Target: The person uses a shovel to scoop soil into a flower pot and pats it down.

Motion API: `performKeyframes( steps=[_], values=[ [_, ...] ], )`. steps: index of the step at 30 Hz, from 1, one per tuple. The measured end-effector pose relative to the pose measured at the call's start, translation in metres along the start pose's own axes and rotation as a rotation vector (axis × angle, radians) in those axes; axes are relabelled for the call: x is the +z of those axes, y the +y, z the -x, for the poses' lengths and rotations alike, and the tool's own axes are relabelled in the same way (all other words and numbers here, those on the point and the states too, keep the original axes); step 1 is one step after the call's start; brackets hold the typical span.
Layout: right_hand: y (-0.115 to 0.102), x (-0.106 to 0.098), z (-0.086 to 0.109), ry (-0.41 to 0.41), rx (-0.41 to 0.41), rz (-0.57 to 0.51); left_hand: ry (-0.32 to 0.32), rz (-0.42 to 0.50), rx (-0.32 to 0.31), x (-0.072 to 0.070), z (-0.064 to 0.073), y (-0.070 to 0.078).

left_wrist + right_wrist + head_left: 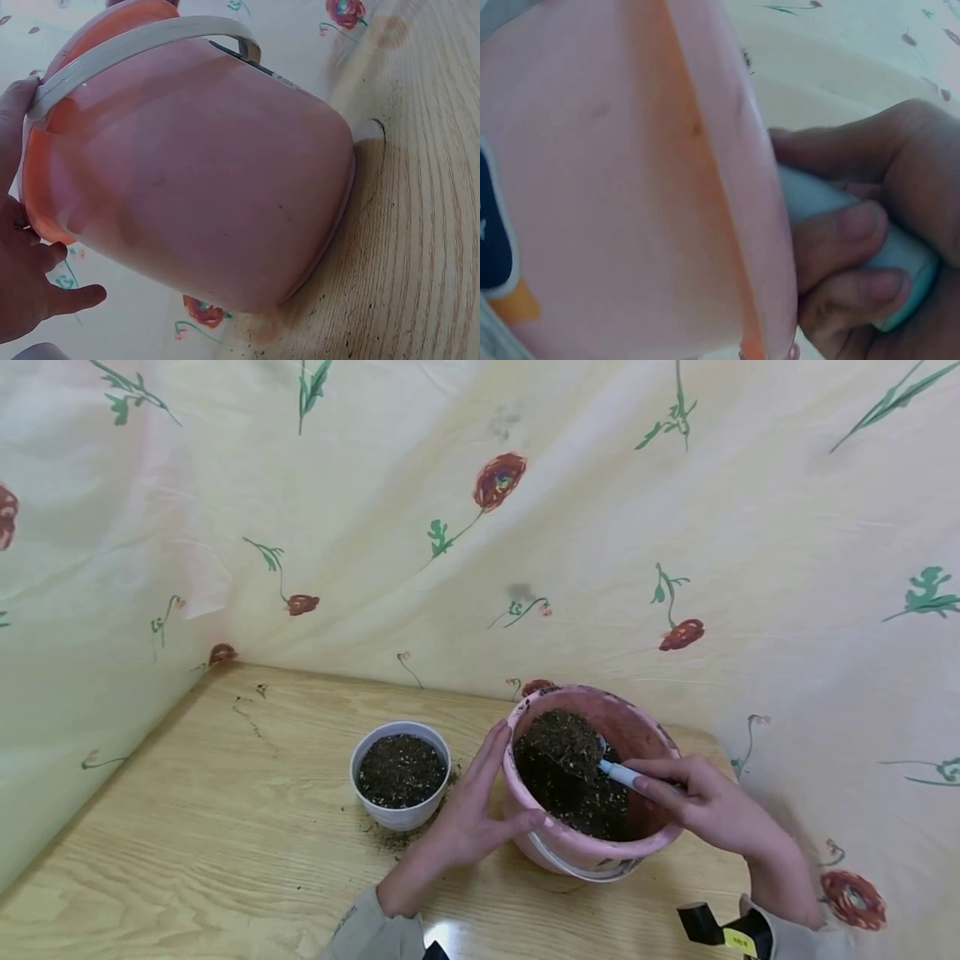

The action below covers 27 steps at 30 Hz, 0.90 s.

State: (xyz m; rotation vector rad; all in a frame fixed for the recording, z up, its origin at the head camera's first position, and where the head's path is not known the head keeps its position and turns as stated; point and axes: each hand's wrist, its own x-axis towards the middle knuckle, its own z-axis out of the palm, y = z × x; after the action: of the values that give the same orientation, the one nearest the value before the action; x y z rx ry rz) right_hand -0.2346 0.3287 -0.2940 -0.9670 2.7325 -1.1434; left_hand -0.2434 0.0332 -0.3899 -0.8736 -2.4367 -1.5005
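Note:
A pink bucket [592, 852] with a pale handle [142, 41] holds dark soil [562, 752]. My left hand [468, 818] rests against the bucket's left side, fingers extended along it and thumb at the front rim. In the left wrist view that hand [30, 262] shows at the rim with its fingers spread. With my right hand [708, 802] I grip the light blue handle of a small trowel [618, 772] over the right rim. The trowel's blade is mostly hidden in the soil. The right wrist view shows fingers [840, 240] curled round the handle [817, 199].
Left of the bucket stands a small white pot [401, 817] full of dark soil. Spilled soil [390, 842] lies around its base. Everything sits on a wooden table [187, 827], with a floral sheet [375, 527] hanging behind and at the sides.

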Motion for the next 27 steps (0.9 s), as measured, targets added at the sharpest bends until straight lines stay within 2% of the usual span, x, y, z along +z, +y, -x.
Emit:
performKeyframes(
  steps=[6, 12, 16, 19, 24, 27],
  values=[
    [-0.01, 0.006, 0.001, 0.017, 0.055, 0.053, 0.004, -0.068, 0.039, 0.003, 0.0, -0.001],
    [-0.02, 0.011, -0.003, -0.009, 0.01, 0.047, 0.006, -0.124, 0.04, -0.002, 0.002, 0.002],
    [-0.026, 0.014, -0.005, -0.017, 0.011, 0.03, 0.003, -0.172, 0.021, -0.008, 0.004, 0.006],
    [-0.029, 0.014, -0.005, -0.02, 0.028, 0.023, 0.025, -0.194, 0.01, -0.014, 0.005, 0.009],
    [-0.032, 0.011, -0.001, -0.07, 0.076, -0.042, 0.086, -0.207, 0.023, -0.021, 0.005, 0.008],
    [-0.032, 0.01, 0.002, -0.092, 0.112, -0.073, 0.09, -0.189, 0.023, -0.023, 0.005, 0.007]
  ],
)
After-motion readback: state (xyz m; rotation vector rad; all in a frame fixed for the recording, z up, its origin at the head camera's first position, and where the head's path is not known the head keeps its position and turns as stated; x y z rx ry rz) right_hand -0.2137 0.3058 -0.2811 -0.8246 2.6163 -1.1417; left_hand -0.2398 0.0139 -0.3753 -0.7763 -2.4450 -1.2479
